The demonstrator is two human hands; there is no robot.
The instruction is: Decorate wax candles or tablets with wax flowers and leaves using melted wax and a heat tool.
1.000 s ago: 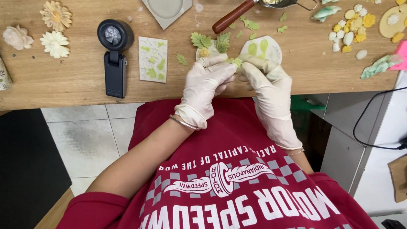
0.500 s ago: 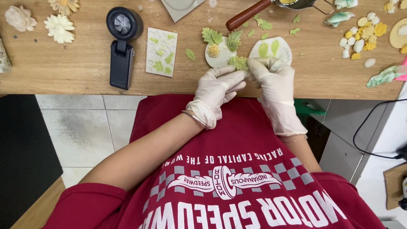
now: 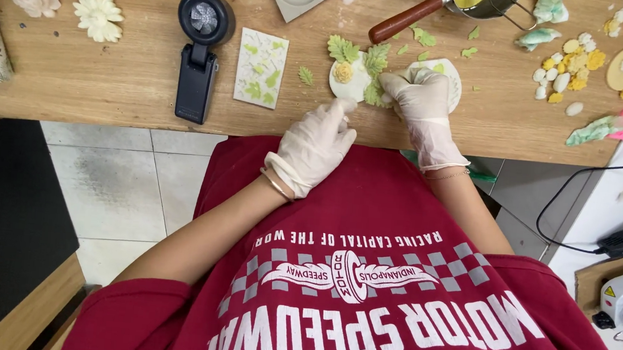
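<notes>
Both my hands wear thin white gloves. My right hand (image 3: pixel 424 110) rests on the wooden table (image 3: pixel 109 82), its fingertips pressing a green leaf piece (image 3: pixel 373 90) at the edge of a small round white disc (image 3: pixel 350 81) that carries a yellow flower and more green leaves (image 3: pixel 343 48). A second white disc (image 3: pixel 448 74) with green spots lies under that hand. My left hand (image 3: pixel 314 145) has drawn back to the table's near edge, fingers loosely curled, one fingertip near the flower disc; it holds nothing that I can see.
A black clip-on device (image 3: pixel 200 53) and a white tile with green shapes (image 3: pixel 261 67) lie to the left. Pale moulded flowers (image 3: pixel 100 14) sit far left. A wooden-handled small pot (image 3: pixel 447 3) stands behind the discs; yellow and white pieces (image 3: pixel 577 63) are scattered right.
My left hand pulled back from the disc toward the table edge. My right hand moved left from the spotted disc to the leaf at the flower disc.
</notes>
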